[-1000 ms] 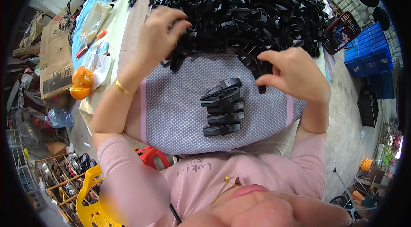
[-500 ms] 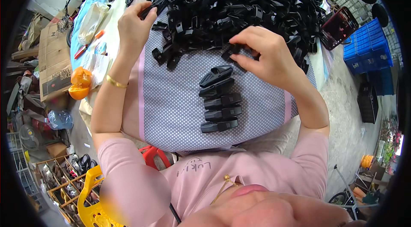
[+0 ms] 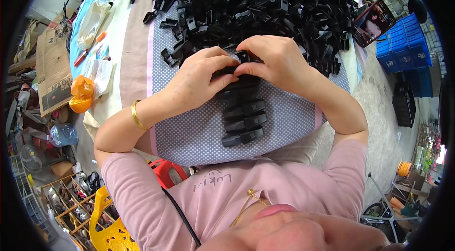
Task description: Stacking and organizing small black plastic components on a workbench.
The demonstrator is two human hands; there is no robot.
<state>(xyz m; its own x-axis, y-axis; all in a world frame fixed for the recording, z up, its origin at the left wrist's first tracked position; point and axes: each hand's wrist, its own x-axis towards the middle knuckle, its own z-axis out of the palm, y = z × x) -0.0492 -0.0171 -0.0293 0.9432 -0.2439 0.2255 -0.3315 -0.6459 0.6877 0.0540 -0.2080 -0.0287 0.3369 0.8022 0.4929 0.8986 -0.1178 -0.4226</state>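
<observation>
I saw black plastic clips (image 3: 244, 122) on a grey white-dotted cloth (image 3: 199, 128) with pink edging, and a gold bangle (image 3: 136, 115).

The small black moulded plastic clips (image 3: 244, 122) look smooth with a dull sheen, as does the heaped pile of black plastic parts (image 3: 256, 0). The grey dotted cloth (image 3: 199, 132) beneath is matt and soft. A thin gold metal bangle (image 3: 136, 115) shines glossy.

Top of clip row (image 3: 244, 121) hidden under left hand (image 3: 199, 78) and right hand (image 3: 279, 61); pile (image 3: 256, 0) cut off by upper edge.
</observation>
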